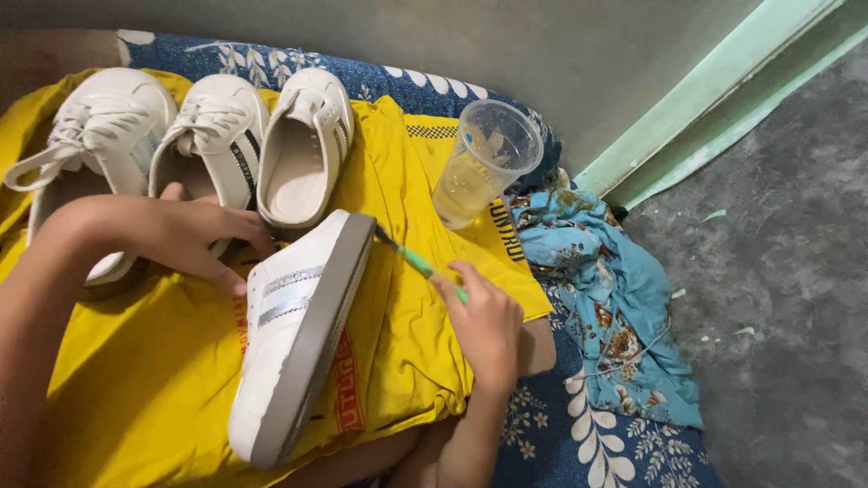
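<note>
Seen from above, over a lap draped in a bright yellow printed cloth (154,380); beneath it a dark blue bedcover with white leaf patterns (579,434), and beside it a crumpled light blue floral fabric (615,298).

Left hand (181,237) laid on the upper side of a white slip-on sneaker with silver side stripes and a grey sole (294,339); fingers (237,280) curled over its edge, steadying it; shoe tipped on its side, sole facing right, toe toward the lower edge of the view, heel end up near the middle.

Right hand (484,325) clenched around a thin green-handled brush (418,263); brush tip touching the grey sole rim at the heel end of the tilted sneaker; handle slanting down and right into the fist.

Lined up at the top left on the yellow cloth: a white lace-up sneaker (90,145) farthest left, a second white lace-up sneaker with a dark side stripe (217,126) just beside it, then a white slip-on sneaker lying open side up (303,149); partly hidden behind the left forearm.

Near the right hand, further up, a clear plastic cup holding pale yellowish liquid (479,163), standing tilted at the cloth's edge; to the right, grey concrete floor (778,271) and a pale green painted wall base (714,99).
</note>
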